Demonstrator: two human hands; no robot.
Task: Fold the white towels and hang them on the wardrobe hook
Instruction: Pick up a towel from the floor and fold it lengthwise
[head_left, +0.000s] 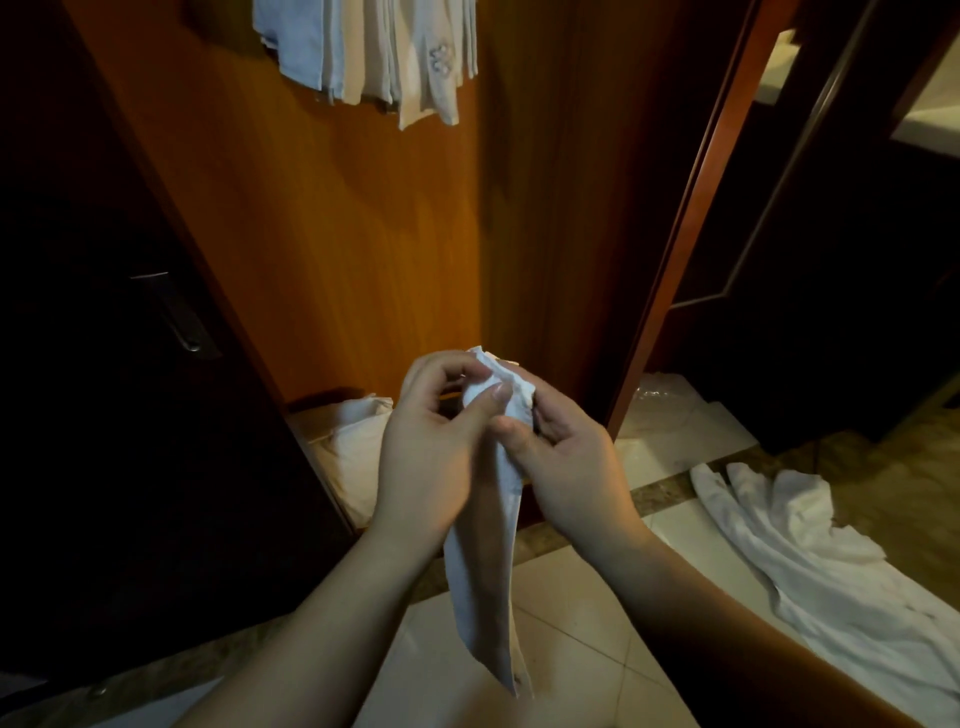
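Wardrobe panel (322, 234), orange wood, fills centre of view. Top edge: batch of white towels (374, 57) already hanging in folded strips; hook itself not visible, hidden above frame or behind cloth.

Floor (582, 613), pale tile. Loose towel (795, 540) lies crumpled at right, unfolded, well apart from hands. Another white heap (353, 441) sits at wardrobe base, partly behind L wrist.

Towel in hand (485, 571): narrow strip, top end bunched between both hands, tail hangs free w/ lower corner near floor level in view. Looks part-folded lengthwise; judgement only.

L hand (431, 441): fingers curled, thumb and forefinger pinch bunched top edge. R hand (566, 457): fingers curled round same end from other side, thumb pressing cloth.

Step in hand (est.): squaring up top end before next fold or hang.

Notes for doing it well:
- top is wadded, so spread it flat betw. thumbs before folding, else strip hangs lumpy
- match edges of the two layers; run one hand down tail to take out twist
- keep tail off tile
- aim for strip width approx. same as hung batch.
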